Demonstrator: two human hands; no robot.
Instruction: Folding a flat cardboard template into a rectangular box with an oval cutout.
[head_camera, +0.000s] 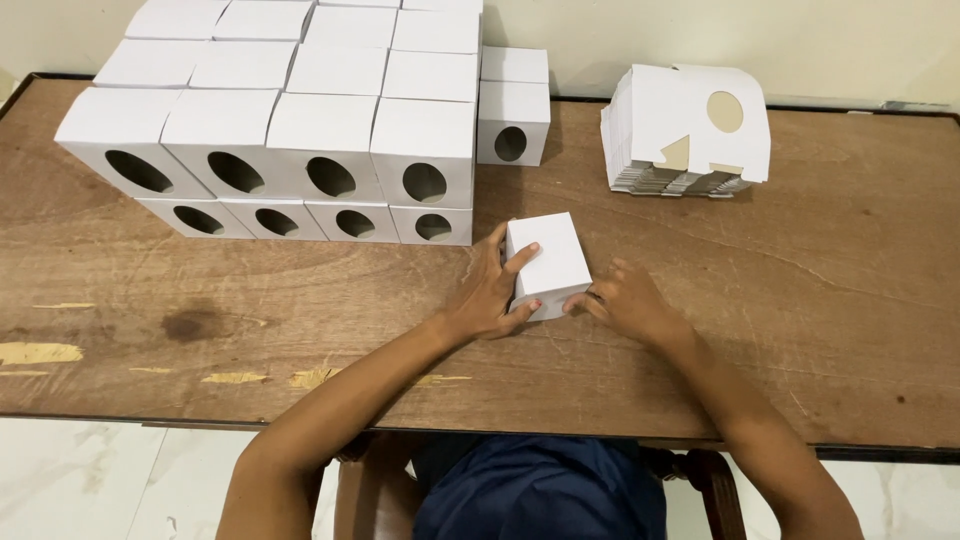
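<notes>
Nearest to me is a lap in dark blue cloth (540, 490), with two bare forearms reaching forward from it over the near edge of a scuffed brown wooden worktop (800, 300); between the two hands stands a small white cardboard box (545, 262), resting on the worktop. My left hand (492, 295) clasps the box's left side, fingers laid up its wall and one fingertip on the top face, thumb curled under the near corner; my right hand (625, 300) presses its fingertips against the box's near right corner, fingers close together. The box looks folded into shape with its top closed; I cannot tell whether anything is inside.

Beyond my left hand, a stack of finished boxes (290, 130) is built up in rows, each showing an oval cut-out on its front; through those holes I see only darkness, so they appear empty. One more box of the same kind (513, 122) stands by itself just right of the stack. Beyond my right hand lies a pile of flat unfolded blanks (685, 125), white card with cut-outs; by my judgement many boxes are done and a fair pile of blanks is left.
</notes>
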